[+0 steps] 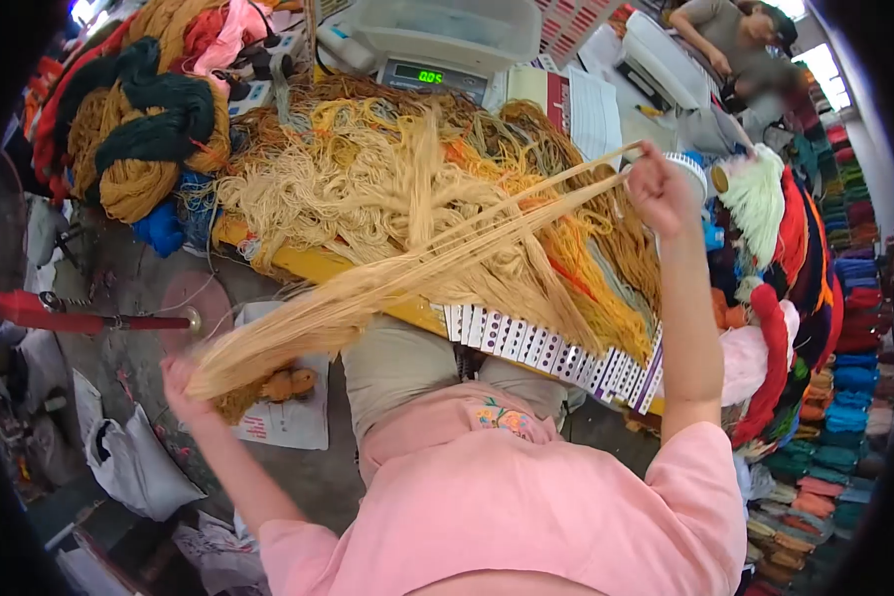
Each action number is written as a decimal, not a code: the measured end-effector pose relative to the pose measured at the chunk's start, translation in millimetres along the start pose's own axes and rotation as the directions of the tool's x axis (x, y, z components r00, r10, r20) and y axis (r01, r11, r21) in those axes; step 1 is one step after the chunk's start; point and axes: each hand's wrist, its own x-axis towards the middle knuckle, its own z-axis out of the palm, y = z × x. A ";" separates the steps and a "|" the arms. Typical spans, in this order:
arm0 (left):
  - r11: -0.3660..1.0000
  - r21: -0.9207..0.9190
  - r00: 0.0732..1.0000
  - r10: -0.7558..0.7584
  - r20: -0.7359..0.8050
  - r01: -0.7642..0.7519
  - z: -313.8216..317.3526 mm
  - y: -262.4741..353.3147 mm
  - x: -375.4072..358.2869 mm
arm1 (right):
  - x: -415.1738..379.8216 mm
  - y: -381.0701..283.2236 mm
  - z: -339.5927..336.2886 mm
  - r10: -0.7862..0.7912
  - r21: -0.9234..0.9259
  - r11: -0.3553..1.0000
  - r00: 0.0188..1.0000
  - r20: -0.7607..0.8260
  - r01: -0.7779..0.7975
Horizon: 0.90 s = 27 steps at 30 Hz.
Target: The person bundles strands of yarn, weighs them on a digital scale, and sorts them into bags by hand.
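Note:
A long tan skein of yarn [397,268] is stretched between my two hands, slanting across my lap and the front of the table. At its lower left end, my left hand [184,382] is closed on the gathered strands, slightly blurred. My right hand [663,189] is raised at the upper right, with its fingers curled round the thinner, split end. Beneath the skein lies a heap of loose cream yarn [308,189], with yellow-orange yarn [616,288] to its right. Several punched white cards [526,343] line the table's front edge.
A scale [432,79] with a green display and a clear tub stands behind the heap. Coloured skeins hang at the left [149,109] and right [765,308]. A red metal arm [99,323] projects from the left. Another person [735,40] is at the back right.

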 end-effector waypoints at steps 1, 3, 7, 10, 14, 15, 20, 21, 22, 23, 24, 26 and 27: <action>0.975 0.124 0.971 0.199 -0.134 -0.182 -15.0 31.1 -9.1 | 15.2 -20.7 -5.9 -0.087 0.044 0.995 0.992 -0.097 0.091; 0.838 0.410 0.793 0.507 -0.338 -0.361 -44.7 93.6 -27.8 | 44.3 -60.7 -12.8 -0.269 0.010 0.962 0.954 -0.136 0.272; 0.657 0.641 0.497 0.740 -0.452 -0.396 -97.1 208.5 -88.9 | 81.2 -128.1 23.8 -0.606 -0.226 0.794 0.705 -0.369 0.564; 0.562 0.755 0.250 0.827 -0.504 -0.338 -123.9 257.2 -141.6 | 94.6 -175.6 33.3 -0.537 -0.255 0.814 0.843 0.009 0.521; 0.610 0.755 0.199 0.793 -0.577 -0.240 -158.4 250.1 -169.8 | 68.0 -64.3 137.1 0.042 -0.590 0.786 0.937 0.348 0.184; 0.652 0.722 0.283 0.755 -0.591 -0.233 -169.1 236.1 -168.3 | 56.7 -40.6 164.1 0.033 -0.623 0.748 0.925 0.379 0.229; 0.855 0.448 0.903 0.379 -0.200 -0.260 -190.2 124.0 -152.0 | 110.3 -99.1 227.2 0.148 -0.652 0.648 0.774 0.615 0.394; 0.796 0.510 0.521 0.602 -0.605 -0.327 -143.8 78.6 -133.8 | 131.7 -129.8 227.8 0.036 -0.660 0.631 0.834 0.551 0.409; 0.798 0.496 0.523 0.600 -0.605 -0.341 -144.0 72.2 -136.2 | 149.8 -155.9 226.5 -0.078 -0.669 0.613 0.874 0.479 0.421; 0.842 0.430 0.613 0.534 -0.582 -0.325 -148.2 67.9 -139.9 | 160.9 -170.3 229.6 -0.075 -0.667 0.606 0.866 0.494 0.433; 0.881 0.365 0.696 0.465 -0.547 -0.302 -149.1 62.2 -141.0 | 170.9 -183.5 233.4 -0.123 -0.681 0.526 0.838 0.532 0.509; 0.879 0.366 0.640 0.474 -0.605 -0.306 -133.5 42.3 -136.3 | 185.0 -203.6 238.9 -0.213 -0.686 0.349 0.767 0.605 0.638; 0.895 0.369 0.698 0.432 -0.571 -0.252 -130.8 35.7 -135.3 | 190.1 -211.4 238.3 -0.255 -0.680 0.256 0.726 0.638 0.687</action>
